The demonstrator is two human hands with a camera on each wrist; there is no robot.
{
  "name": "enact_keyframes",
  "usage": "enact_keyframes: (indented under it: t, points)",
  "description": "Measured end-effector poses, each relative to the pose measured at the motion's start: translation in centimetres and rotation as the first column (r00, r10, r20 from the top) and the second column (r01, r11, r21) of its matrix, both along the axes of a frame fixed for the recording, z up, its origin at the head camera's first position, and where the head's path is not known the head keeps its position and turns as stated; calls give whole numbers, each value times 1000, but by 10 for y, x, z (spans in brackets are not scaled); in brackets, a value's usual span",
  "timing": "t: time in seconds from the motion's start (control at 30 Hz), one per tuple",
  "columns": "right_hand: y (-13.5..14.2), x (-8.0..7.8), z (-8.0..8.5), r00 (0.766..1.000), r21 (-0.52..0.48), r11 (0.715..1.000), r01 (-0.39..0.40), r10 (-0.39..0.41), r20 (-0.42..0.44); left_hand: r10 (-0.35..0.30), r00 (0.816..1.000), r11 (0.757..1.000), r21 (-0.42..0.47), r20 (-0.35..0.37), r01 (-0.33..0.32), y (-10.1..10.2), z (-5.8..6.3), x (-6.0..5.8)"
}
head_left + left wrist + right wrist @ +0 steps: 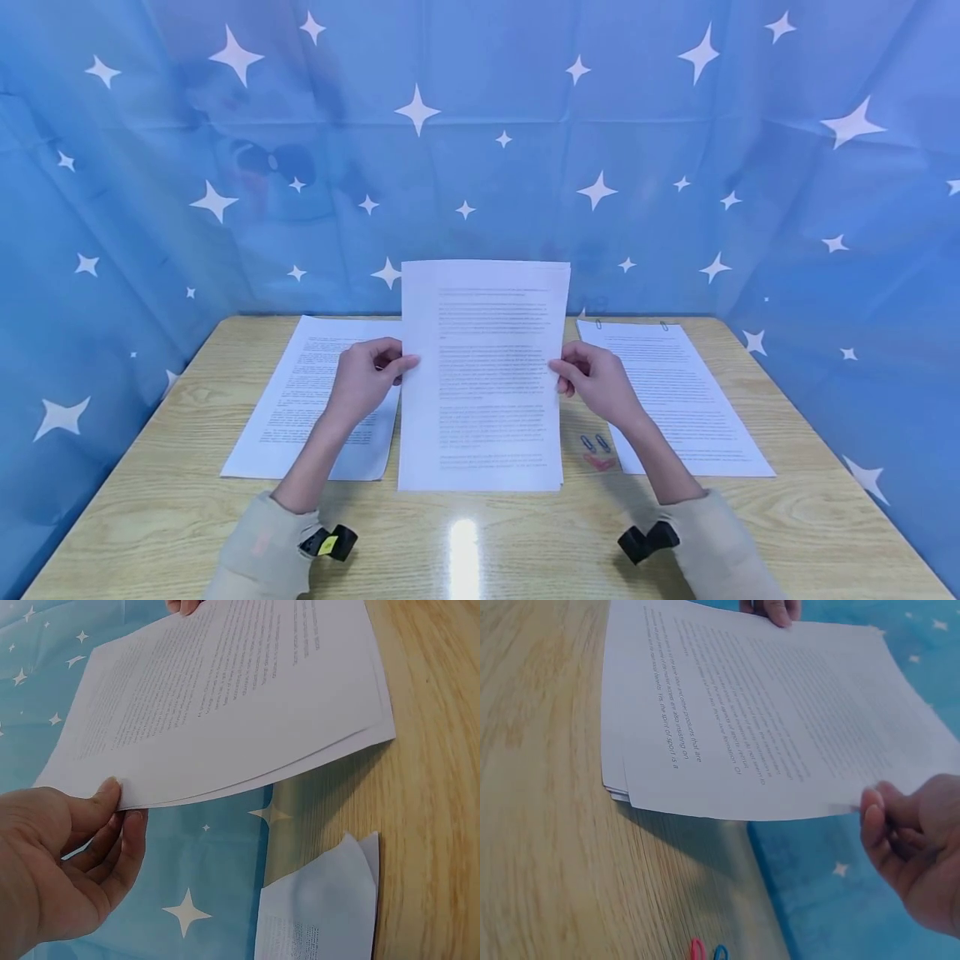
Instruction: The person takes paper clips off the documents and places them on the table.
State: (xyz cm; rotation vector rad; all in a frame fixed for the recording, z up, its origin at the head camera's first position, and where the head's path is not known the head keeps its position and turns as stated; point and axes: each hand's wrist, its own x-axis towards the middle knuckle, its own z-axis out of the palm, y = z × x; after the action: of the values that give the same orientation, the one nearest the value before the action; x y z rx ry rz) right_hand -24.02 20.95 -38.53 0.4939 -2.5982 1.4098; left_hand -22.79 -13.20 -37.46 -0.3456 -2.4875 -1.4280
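Observation:
A few printed sheets of paper (487, 383) stand upright in front of me, held between both hands. My left hand (370, 375) pinches their left edge, thumb on the near face and fingers behind. On the opposite edge my right hand (596, 379) pinches at about the same height. In the left wrist view the lower corners of the sheets (247, 750) lie slightly apart. The right wrist view shows the bottom edges of the sheets (705, 735) a little out of line, with several layers at one corner.
On the left lies a stack of printed paper (300, 400), partly behind my left hand. At right lies another printed stack (682, 400) with two paper clips (663, 326) on its top edge. Blue clips (595, 443) and red clips (599, 462) lie beside it. A starry curtain (480, 167) borders the table (150, 517).

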Motion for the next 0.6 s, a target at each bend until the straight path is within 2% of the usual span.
enact_keyframes:
  t: [0.33,0.6]
  points:
    - [0,-8,-2,1000,14,999,29,-29,-3,-7,995,1000,19,102,5,1,-9,-7]
    - [1,-18,-9,999,37,999,34,-35,37,-19,993,1000,17,116,17,2,-14,-16]
